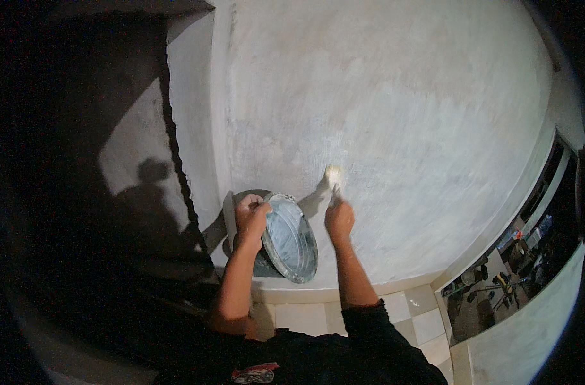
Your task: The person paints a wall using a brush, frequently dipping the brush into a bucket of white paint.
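My left hand (252,219) grips the rim of a round basin (292,240), which is tilted so that its inside faces me. Whitish paint or plaster residue coats the basin's inner wall and rim. In my right hand (339,221) is a paintbrush (334,177) with pale bristles, held by its handle. The bristles are against the wall (393,144), or very near it. Whitish, streaky brush marks show on the wall just above the brush. The basin hangs to the left of the brush, in front of the lower wall.
Tiles cover the floor (299,317) below, meeting the wall at a beige baseboard (316,294). On the left, a wall edge (189,120) borders a dark area with shadows. A doorway (509,269) on the right shows cluttered items beyond.
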The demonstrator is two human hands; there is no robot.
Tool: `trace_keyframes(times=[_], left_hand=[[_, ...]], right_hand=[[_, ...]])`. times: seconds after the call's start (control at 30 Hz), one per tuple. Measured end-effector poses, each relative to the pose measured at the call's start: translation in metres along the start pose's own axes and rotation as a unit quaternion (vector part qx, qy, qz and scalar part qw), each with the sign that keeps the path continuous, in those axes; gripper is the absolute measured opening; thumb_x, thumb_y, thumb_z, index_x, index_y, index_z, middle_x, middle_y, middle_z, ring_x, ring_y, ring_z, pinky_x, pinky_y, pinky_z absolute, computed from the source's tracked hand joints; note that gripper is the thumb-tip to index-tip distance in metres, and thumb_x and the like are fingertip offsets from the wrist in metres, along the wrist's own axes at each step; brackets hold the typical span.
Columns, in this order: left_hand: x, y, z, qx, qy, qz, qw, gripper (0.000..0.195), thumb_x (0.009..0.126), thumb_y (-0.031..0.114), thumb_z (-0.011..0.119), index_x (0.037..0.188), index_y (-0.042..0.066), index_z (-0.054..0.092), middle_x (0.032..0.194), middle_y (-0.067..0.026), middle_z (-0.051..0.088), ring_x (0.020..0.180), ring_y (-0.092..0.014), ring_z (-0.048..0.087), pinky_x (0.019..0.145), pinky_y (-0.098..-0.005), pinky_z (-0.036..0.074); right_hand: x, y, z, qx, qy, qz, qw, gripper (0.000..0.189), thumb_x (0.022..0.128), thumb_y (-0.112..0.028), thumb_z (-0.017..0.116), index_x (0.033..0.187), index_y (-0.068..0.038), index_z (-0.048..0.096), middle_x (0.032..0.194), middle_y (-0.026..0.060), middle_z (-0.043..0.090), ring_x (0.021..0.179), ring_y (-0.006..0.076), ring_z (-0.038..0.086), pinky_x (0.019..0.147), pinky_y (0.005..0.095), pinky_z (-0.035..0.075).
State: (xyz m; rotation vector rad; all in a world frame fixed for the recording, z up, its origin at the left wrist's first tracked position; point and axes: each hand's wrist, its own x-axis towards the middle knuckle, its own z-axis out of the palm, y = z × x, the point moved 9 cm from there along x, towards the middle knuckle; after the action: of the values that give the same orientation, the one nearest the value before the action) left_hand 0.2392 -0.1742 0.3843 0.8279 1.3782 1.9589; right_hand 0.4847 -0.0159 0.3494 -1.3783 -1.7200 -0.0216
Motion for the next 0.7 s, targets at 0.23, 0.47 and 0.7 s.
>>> trace_keyframes(times=[0.23, 0.47, 0.7], left_hand=[[0.003, -0.004, -0.001, 0.089, -0.016, 0.042, 0.995, 0.007, 0.073, 0.002, 0.064, 0.074, 0.003, 0.057, 0.07, -0.0012, 0.057, 0.062, -0.011, 0.051, 0.06, -0.0284, 0.042], [0.008, -0.013, -0.022, 0.046, 0.013, 0.02, 0.999, 0.011, 0.071, 0.002, 0.065, 0.075, 0.005, 0.055, 0.067, 0.002, 0.049, 0.06, -0.01, 0.045, 0.057, -0.0285, 0.036], [0.002, -0.002, -0.014, 0.023, 0.007, 0.034, 0.999, 0.012, 0.07, 0.001, 0.064, 0.075, 0.006, 0.054, 0.069, 0.001, 0.051, 0.065, -0.011, 0.046, 0.063, -0.0276, 0.037]], right_hand=[[-0.113, 0.083, 0.099, -0.02, -0.281, 0.067, 0.957, 0.023, 0.084, -0.019, 0.059, 0.098, -0.003, 0.068, 0.099, 0.0234, 0.067, 0.095, 0.0408, 0.065, 0.082, 0.0493, 0.052], [-0.002, 0.005, -0.023, 0.053, -0.087, -0.026, 0.994, 0.025, 0.089, -0.022, 0.058, 0.106, -0.005, 0.067, 0.093, 0.0254, 0.065, 0.089, 0.0443, 0.062, 0.077, 0.0509, 0.051], [0.021, -0.028, -0.036, 0.063, -0.025, -0.044, 0.997, 0.016, 0.084, -0.014, 0.058, 0.094, -0.004, 0.067, 0.084, 0.022, 0.066, 0.081, 0.0432, 0.063, 0.071, 0.0522, 0.05]])
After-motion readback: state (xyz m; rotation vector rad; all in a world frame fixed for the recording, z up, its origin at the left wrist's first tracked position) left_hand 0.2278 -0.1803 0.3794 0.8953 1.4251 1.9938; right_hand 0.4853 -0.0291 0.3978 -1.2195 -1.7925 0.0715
